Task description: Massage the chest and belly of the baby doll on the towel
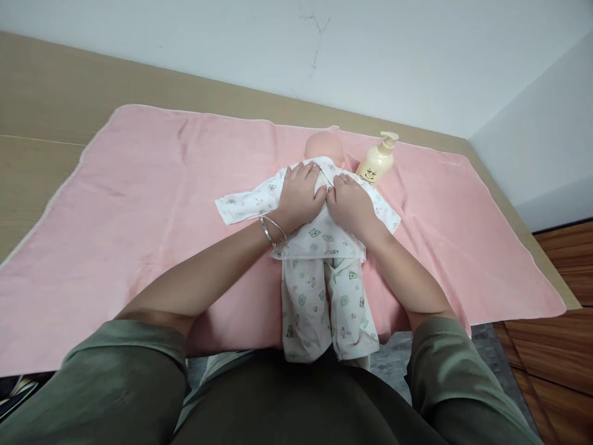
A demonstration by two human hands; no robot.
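A baby doll (324, 146) lies lengthwise in front of me, its head at the far end. It wears a white printed shirt (319, 238) and matching trousers (306, 300). My left hand (300, 193) rests flat on the chest of the shirt, fingers stretched out and slightly apart, with bracelets at the wrist. Beside it, my right hand (351, 203) is on the other side of the chest. Its fingers are bent and close together at the shirt's front edge, seeming to pinch the cloth. Both thumbs nearly meet at the middle. The sleeves spread out to either side.
Under the doll a pink blanket (139, 204) covers most of the wooden table (41, 80). A cream pump bottle (377, 161) leans by the doll's head on the right. A white wall (231, 49) stands behind, and wooden drawers (556, 352) are at lower right.
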